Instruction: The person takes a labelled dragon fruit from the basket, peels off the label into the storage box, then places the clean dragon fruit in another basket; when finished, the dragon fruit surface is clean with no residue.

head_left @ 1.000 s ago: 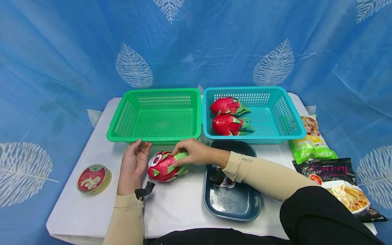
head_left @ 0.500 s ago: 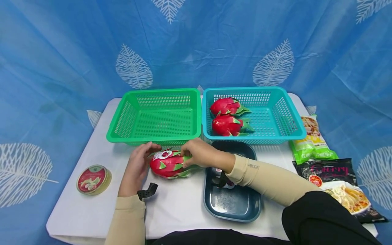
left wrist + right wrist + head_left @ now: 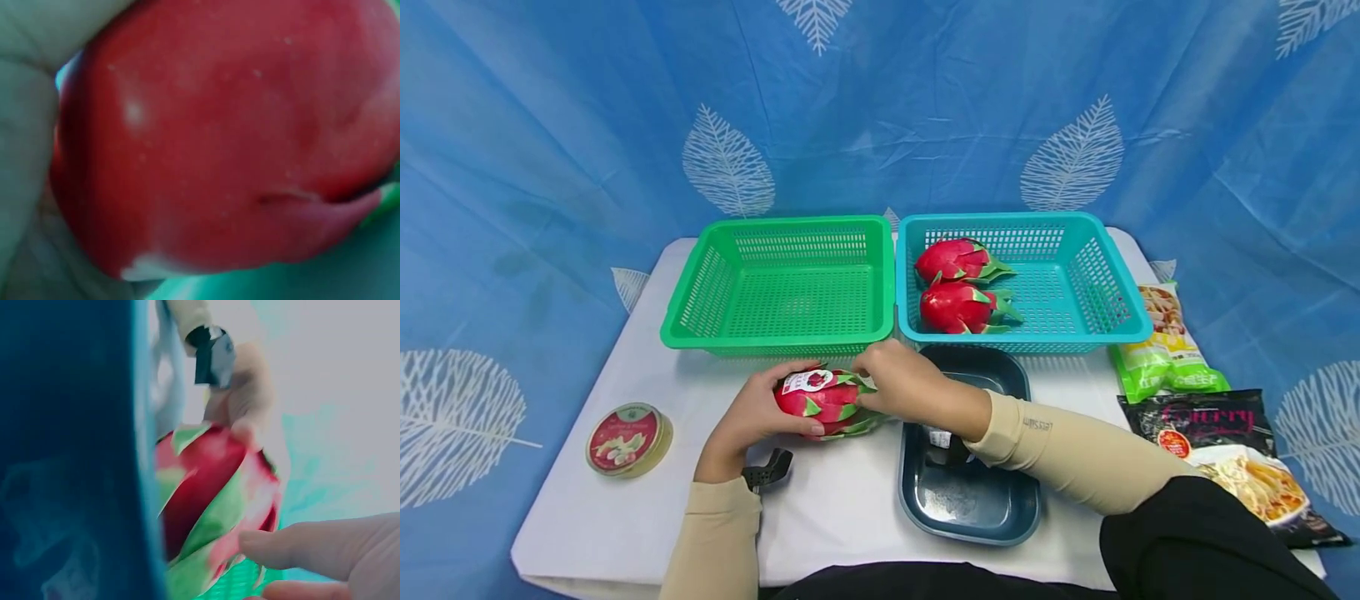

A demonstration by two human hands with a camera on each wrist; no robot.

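A red dragon fruit (image 3: 827,404) with green-tipped scales and a white printed sticker (image 3: 808,381) lies sideways just in front of the green basket. My left hand (image 3: 760,412) grips its rounded end, thumb along the near side and fingers behind. At the leafy end, my right hand (image 3: 906,385) pinches the fruit between thumb and fingers. Red skin of the dragon fruit (image 3: 231,125) fills most of the left wrist view. The right wrist view shows my right thumb (image 3: 275,547) against the scales. The undersides of both hands are hidden.
A green basket (image 3: 775,340) stands behind; beside it, a turquoise basket (image 3: 1067,300) holds two dragon fruits (image 3: 957,307). Under my right forearm sits a dark blue tub (image 3: 970,531). A round tin (image 3: 628,440) lies left; food bags (image 3: 1225,450) lie right.
The dragon fruit has shifted slightly right and turned, its sticker now facing up. My left hand has moved from beside it to grip its rounded end; my right hand has shifted right along it.
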